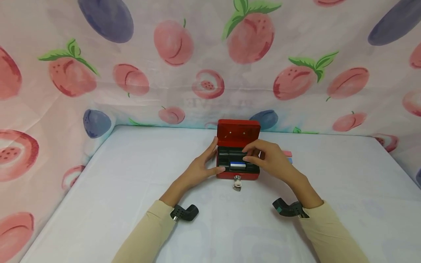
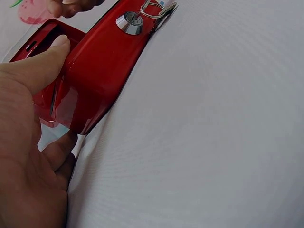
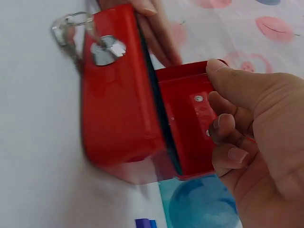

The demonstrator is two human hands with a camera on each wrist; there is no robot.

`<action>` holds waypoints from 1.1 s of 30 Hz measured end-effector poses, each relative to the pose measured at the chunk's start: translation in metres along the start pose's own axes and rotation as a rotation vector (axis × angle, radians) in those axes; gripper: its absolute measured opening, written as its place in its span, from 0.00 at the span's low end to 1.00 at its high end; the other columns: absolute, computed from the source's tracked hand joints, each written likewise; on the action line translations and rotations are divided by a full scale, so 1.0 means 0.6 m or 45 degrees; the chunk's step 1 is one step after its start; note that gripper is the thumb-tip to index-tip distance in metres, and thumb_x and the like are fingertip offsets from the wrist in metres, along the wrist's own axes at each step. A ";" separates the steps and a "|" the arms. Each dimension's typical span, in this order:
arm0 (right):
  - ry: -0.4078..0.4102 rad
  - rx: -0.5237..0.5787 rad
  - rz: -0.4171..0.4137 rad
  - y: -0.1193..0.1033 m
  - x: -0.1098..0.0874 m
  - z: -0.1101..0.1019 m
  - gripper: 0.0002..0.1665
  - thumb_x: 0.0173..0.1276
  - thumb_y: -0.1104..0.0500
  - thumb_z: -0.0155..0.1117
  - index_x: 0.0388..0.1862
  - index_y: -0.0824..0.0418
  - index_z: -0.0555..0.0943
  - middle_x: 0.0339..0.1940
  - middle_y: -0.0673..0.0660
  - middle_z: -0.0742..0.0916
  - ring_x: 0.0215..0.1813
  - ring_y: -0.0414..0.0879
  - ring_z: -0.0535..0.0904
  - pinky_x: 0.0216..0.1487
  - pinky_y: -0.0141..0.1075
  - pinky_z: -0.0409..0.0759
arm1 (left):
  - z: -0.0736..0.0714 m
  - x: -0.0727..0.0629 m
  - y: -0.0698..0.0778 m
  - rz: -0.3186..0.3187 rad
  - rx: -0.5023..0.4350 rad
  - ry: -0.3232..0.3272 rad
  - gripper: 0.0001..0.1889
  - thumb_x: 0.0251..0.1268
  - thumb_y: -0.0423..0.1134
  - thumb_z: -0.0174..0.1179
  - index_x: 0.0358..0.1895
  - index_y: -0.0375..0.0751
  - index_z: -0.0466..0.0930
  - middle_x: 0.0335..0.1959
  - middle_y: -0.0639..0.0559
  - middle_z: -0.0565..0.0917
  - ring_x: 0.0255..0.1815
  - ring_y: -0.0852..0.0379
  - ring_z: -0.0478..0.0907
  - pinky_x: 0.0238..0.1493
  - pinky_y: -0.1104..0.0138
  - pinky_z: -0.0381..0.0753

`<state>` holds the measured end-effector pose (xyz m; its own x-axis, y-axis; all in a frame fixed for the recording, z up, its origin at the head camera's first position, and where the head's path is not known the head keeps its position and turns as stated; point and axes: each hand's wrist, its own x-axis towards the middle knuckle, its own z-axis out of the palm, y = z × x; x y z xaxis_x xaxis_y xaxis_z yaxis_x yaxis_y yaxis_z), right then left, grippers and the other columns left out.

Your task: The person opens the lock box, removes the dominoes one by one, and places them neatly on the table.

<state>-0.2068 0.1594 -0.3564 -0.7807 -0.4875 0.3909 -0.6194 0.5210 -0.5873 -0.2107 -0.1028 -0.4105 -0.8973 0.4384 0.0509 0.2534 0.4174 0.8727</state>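
A red cash box [image 1: 238, 176] stands with its lid [image 1: 238, 133] raised and a black tray [image 1: 225, 157] inside. A small blue and white block [image 1: 238, 165] lies in the tray's front middle. My left hand [image 1: 200, 166] holds the box at its left side, thumb over the front rim [image 2: 66, 57] and fingers low along the side. Over the tray's right part, my right hand [image 1: 269, 157] has loosely curled fingers; between thumb [image 3: 237, 88] and fingers a gap shows with nothing in it. A key hangs from the lock [image 3: 108, 50] on the box's front.
Just right of the box, partly behind my right hand, lie a pink piece [image 1: 287, 153] and a blue piece [image 1: 289, 160]. White cloth [image 1: 131, 175] covers the table. A fruit-print curtain [image 1: 184, 80] rises behind the box. Each wrist wears a black camera mount [image 1: 185, 213].
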 end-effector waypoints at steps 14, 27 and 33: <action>-0.113 -0.081 0.006 0.001 0.000 0.024 0.10 0.56 0.61 0.74 0.37 0.56 0.85 0.28 0.46 0.77 0.27 0.40 0.70 0.24 0.32 0.71 | -0.002 0.000 0.000 -0.003 0.018 -0.003 0.50 0.59 0.53 0.66 0.74 0.77 0.36 0.73 0.52 0.58 0.73 0.58 0.55 0.70 0.50 0.53; -0.129 -0.138 0.029 0.003 -0.002 0.030 0.09 0.57 0.60 0.73 0.37 0.55 0.85 0.29 0.46 0.77 0.31 0.40 0.71 0.27 0.32 0.73 | -0.002 0.000 0.000 -0.004 0.016 -0.008 0.50 0.59 0.53 0.66 0.74 0.77 0.36 0.74 0.52 0.57 0.73 0.59 0.55 0.70 0.50 0.52; -0.131 -0.143 0.031 0.004 -0.002 0.033 0.09 0.57 0.60 0.74 0.37 0.55 0.85 0.30 0.46 0.77 0.32 0.40 0.72 0.30 0.32 0.75 | -0.002 0.001 0.001 -0.013 0.018 -0.015 0.50 0.59 0.53 0.66 0.74 0.78 0.35 0.74 0.52 0.56 0.73 0.61 0.54 0.70 0.52 0.53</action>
<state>-0.2058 0.1474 -0.3726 -0.7864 -0.5403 0.2993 -0.6104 0.6057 -0.5104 -0.2114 -0.1035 -0.4093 -0.8956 0.4434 0.0362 0.2496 0.4333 0.8660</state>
